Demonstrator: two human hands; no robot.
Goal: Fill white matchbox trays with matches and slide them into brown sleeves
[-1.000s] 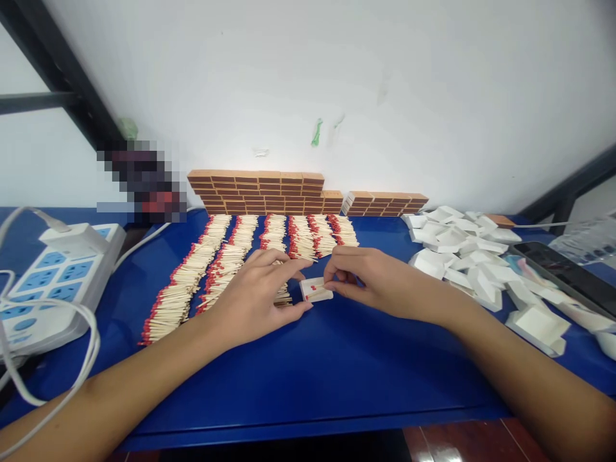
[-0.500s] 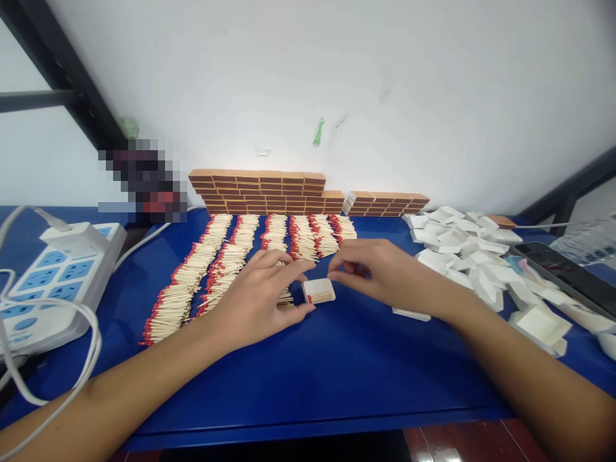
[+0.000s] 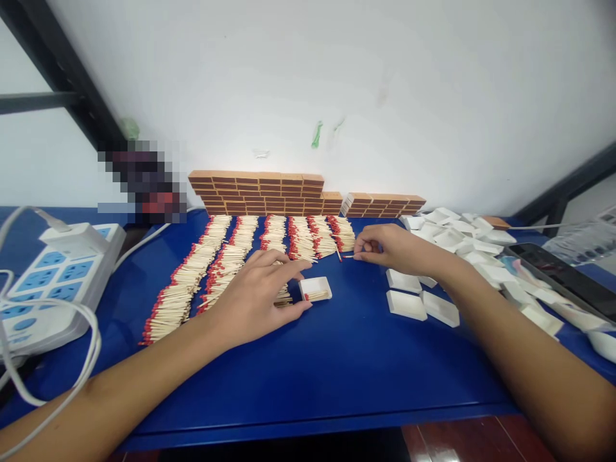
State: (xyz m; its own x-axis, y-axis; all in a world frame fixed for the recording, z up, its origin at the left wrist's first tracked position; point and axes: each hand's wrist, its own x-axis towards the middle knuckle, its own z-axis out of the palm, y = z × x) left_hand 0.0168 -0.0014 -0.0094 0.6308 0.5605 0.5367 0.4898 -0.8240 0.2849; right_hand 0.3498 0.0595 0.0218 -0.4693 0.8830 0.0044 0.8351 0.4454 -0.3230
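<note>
My left hand (image 3: 257, 292) rests on the table with thumb and fingers apart, beside a small white matchbox tray (image 3: 323, 284). A few matches (image 3: 317, 296) with red heads to the left lie along the tray's near side. My right hand (image 3: 392, 247) is closed in a pinch on the end of a match (image 3: 349, 256) at the right end of the match rows. Long rows of red-headed matches (image 3: 185, 276) spread behind and to the left of my left hand, which hides part of them.
Brown-sided matchboxes (image 3: 260, 192) are stacked along the wall. White trays (image 3: 447, 237) are heaped at the right, with several loose ones (image 3: 407, 305) nearer. A phone (image 3: 563, 276) lies far right. At left are a power strip (image 3: 62, 276) and white cables (image 3: 94, 333).
My right hand has moved right and slightly back, from beside the tray to a match near the rows. My left hand stays by the tray. More loose trays show under my right arm.
</note>
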